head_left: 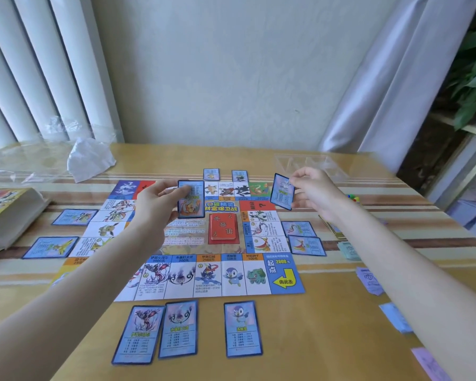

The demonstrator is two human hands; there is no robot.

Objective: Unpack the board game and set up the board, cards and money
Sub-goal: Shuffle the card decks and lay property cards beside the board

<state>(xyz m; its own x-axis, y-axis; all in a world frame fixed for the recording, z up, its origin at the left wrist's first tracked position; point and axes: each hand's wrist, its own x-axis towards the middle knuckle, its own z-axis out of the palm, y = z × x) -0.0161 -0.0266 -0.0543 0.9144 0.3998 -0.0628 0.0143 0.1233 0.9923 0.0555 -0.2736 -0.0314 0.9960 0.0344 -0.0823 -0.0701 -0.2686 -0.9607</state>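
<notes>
We see the game board (209, 243) lying flat and open on the counter (327, 325). A red pile of cards (222, 226) sits in the middle of the board.

Our left hand (155, 204) is up over the far left part of the board. Its fingers (173, 192) and thumb curl round a small stack of blue cards (191, 198) and hold it upright. Our right hand (313, 189) is up over the far right corner of the board. Its fingers pinch one blue card (282, 191) by its edge, and the card is tilted.

Other blue cards lie flat on the counter just beside the board. Three (180, 328) are along the near side, two (302, 237) on the right side, two (63, 232) on the left side and two (226, 174) on the far side.

Piles of paper money (368, 280) lie on the counter to the right, well apart from the board. The game box (8, 213) sits at the left edge of the counter. A crumpled white bag (90, 159) lies at the far left, and a clear plastic tray (311, 163) lies at the far right.
</notes>
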